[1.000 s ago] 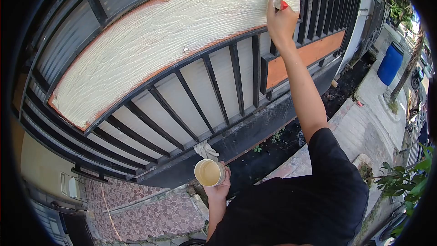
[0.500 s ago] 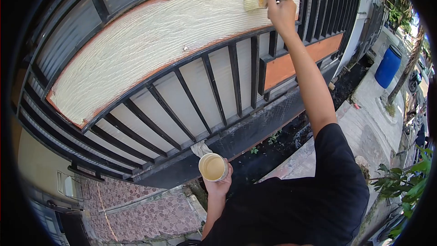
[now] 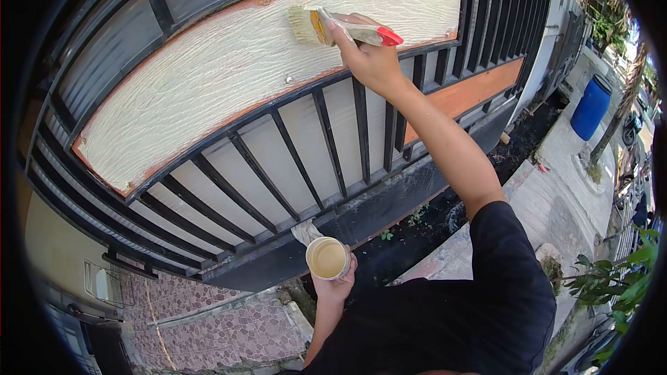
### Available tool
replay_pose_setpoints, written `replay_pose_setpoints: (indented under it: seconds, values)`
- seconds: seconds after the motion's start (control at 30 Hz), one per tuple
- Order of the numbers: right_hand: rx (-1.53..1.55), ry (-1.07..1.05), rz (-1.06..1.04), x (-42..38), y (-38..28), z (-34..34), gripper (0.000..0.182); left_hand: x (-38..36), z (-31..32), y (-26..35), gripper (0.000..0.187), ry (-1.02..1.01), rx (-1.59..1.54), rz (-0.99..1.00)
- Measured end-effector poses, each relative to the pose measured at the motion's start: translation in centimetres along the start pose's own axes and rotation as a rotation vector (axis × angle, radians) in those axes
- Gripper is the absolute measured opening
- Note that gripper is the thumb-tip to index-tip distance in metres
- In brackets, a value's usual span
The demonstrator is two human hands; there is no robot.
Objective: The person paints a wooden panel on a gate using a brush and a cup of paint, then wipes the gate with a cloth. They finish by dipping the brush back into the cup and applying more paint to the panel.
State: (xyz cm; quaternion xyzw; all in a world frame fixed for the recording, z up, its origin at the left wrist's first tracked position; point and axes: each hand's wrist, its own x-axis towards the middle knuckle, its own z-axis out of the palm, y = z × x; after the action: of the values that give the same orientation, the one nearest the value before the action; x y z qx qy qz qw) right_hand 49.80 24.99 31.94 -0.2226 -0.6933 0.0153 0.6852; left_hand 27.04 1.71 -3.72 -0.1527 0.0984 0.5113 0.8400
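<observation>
My right hand is closed around a wide paintbrush with pale bristles and a red-tipped handle. The bristles rest against a long wood-grain board coated in cream paint, near the middle of its length. Orange-brown shows along the board's edges. Low in front of my body, my left hand grips a small paint cup from beneath and the side. Cream paint is visible inside it. Just behind the cup, a whitish rag hangs at the fence's base.
Black metal fence bars surround the board. An orange board is fixed lower right. A dark drainage ditch runs below the fence. A blue barrel stands on the concrete at right, and leafy branches reach in nearby.
The paintbrush in my right hand has swept left along the board, from near its right end to about the middle. My left hand with the paint cup has barely moved.
</observation>
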Motion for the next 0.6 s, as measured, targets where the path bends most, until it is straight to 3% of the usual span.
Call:
replay_pose_setpoints:
  seconds: [0.07,0.1,0.17,0.23,0.3,0.43,0.47,0.5,0.6]
  values:
    - [-0.052,0.135,0.113,0.7,1.4,-2.0,0.028,-0.4,-0.3,0.2,0.057,0.011,0.0,0.006]
    - [-0.109,0.133,0.276,1.2,3.0,-4.6,0.038,-0.5,-0.4,0.4,0.058,0.019,0.009,0.018]
    - [-0.419,0.37,0.374,1.3,7.7,-10.1,0.05,-0.6,-0.7,0.5,0.058,0.011,-0.008,0.044]
    - [-0.552,0.666,0.157,1.0,9.2,-12.9,0.046,-0.7,-1.5,0.8,0.061,-0.009,0.085,0.11]
    - [-0.56,0.786,0.209,0.0,7.5,-12.4,0.04,-1.1,-1.7,0.7,0.064,0.049,0.063,0.149]
    - [-0.44,0.613,0.088,-2.4,6.8,-4.9,0.028,-1.4,-1.4,0.9,0.064,0.065,0.081,0.14]
    - [-0.458,0.595,-0.09,-2.9,6.4,-1.9,0.025,-1.3,-1.5,0.9,0.062,0.054,0.07,0.143]
    - [-0.482,0.49,-0.05,-3.6,4.8,1.1,0.021,-1.2,-1.5,0.9,0.06,0.043,0.057,0.149]
    - [-0.448,0.365,-0.284,-4.8,0.7,9.8,0.031,-1.0,-2.3,1.0,0.051,-0.013,0.016,0.169]
